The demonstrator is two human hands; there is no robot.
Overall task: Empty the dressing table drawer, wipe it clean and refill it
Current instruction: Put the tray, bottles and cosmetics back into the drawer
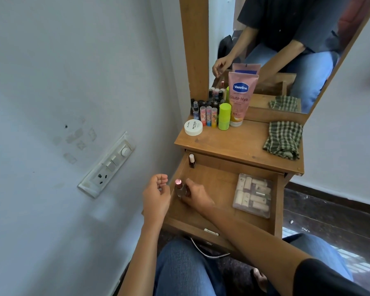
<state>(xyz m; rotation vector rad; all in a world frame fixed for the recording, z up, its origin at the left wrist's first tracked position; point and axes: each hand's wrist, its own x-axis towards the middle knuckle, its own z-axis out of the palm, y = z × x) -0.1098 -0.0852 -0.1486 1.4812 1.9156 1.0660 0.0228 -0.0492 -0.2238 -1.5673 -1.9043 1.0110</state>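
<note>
We list a pink tube [241, 99] marked "Vaseline", "Gluta-Hya" and "10X", and, at its eight o'clock, a white round tub [193, 127] lettered "NAIL POLISH" on its lid.

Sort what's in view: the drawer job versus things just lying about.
Job: drawer; pink-capped bottle held by the right hand; nail polish bottle in the drawer's back corner; clear pack of small bottles; checked cloth; probably the cosmetics on the tabletop.
Lying about: wall switchboard; mirror.
</note>
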